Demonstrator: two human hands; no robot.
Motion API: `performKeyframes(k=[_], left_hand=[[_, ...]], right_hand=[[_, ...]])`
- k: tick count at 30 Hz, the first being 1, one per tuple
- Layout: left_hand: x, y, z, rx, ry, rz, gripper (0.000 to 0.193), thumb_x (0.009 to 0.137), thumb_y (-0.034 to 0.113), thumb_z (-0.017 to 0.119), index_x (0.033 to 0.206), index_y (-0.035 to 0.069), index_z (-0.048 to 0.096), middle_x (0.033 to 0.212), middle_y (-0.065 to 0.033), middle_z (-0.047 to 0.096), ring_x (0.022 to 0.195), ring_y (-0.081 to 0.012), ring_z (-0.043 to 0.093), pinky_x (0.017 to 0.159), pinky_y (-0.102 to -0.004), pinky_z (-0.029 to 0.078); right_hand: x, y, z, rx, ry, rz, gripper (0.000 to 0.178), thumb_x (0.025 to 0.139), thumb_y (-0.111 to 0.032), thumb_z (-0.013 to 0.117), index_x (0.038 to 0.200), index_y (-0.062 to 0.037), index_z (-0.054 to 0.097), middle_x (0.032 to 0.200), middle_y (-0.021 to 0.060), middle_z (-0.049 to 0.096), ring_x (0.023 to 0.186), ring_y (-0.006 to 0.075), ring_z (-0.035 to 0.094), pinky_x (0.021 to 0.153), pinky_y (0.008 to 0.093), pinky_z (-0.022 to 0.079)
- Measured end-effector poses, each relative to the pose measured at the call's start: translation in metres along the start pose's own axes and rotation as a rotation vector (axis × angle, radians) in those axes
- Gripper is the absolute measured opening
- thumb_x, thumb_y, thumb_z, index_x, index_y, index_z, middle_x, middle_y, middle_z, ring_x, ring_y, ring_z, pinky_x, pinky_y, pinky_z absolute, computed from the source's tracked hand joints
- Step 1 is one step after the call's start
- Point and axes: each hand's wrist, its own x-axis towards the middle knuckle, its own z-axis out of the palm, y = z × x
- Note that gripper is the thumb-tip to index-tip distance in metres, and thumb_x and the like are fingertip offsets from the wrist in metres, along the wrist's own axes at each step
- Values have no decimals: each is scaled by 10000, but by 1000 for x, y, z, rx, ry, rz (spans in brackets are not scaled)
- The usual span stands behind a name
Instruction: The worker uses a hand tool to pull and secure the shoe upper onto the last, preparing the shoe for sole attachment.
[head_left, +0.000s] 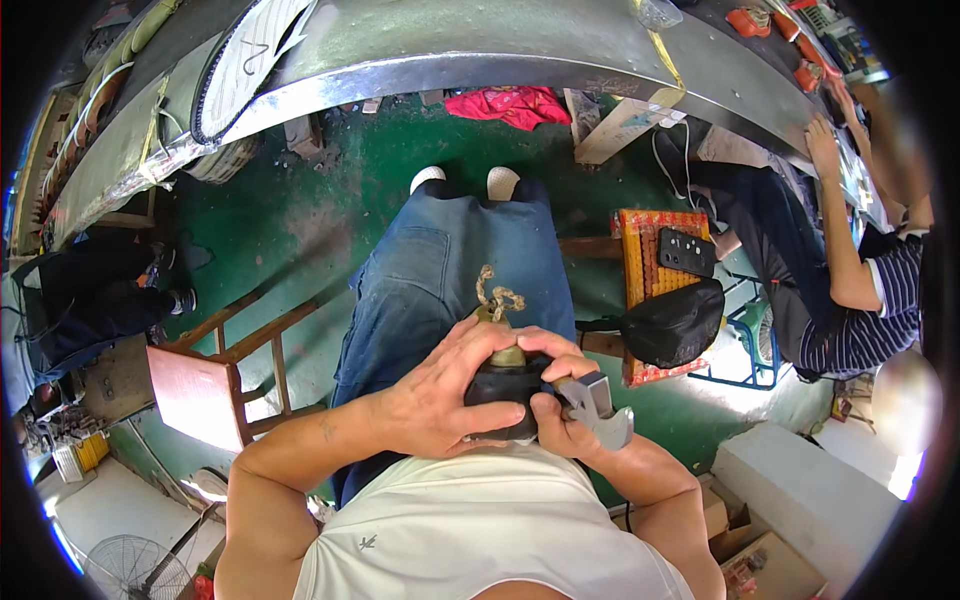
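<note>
Just above my lap, close to my belly, both hands close round a dark rounded object (497, 388) with an olive-tan knob-like top (508, 356). A twisted tan cord (497, 293) loops up from its far end. My left hand (440, 388) wraps its near left side, thumb across the front and fingers over the top. On the other side, my right hand (562, 405) presses its fingertips to the object while also gripping a hammer, whose metal head (608, 418) sticks out to the right. The object's underside and much of the hammer's handle are hidden.
A metal-edged workbench (450, 70) curves across the far side, with a racket-shaped thing (250, 65) on it. Left stands a wooden stool (200, 390). Right, a seat with orange beads (650, 270) bears a phone (686, 252) and black bag (675, 325); a co-worker (860, 280) sits beyond.
</note>
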Motion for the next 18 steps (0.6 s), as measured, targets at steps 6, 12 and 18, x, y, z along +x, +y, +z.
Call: performKeyframes(k=[6, 12, 18], left_hand=[[16, -16, -6, -68, -1, -155, 763, 707, 213, 913, 1335, 166, 483, 1430, -309, 322, 1293, -533, 418, 1084, -642, 369], [-31, -75, 32, 77, 250, -381, 932, 822, 182, 833, 1568, 29, 296, 1540, -272, 350, 1432, -436, 388, 1172, -433, 359], [-1, -83, 23, -89, 405, -825, 533, 1012, 388, 588, 1358, -17, 592, 1274, -255, 635, 1191, -379, 614, 1016, -414, 468]], right_hand=[[10, 14, -11, -35, 138, 232, 293, 998, -197, 620, 1171, -24, 459, 1274, 249, 598, 1138, 292, 610, 966, 395, 486], [38, 15, -33, -491, -1, 364, 920, 701, -514, 895, 1290, 23, 434, 1252, 245, 626, 1125, 324, 657, 959, 392, 513], [36, 72, -42, -23, 248, 605, 577, 845, -263, 827, 1229, 48, 530, 1046, 144, 689, 947, 221, 662, 871, 359, 533]])
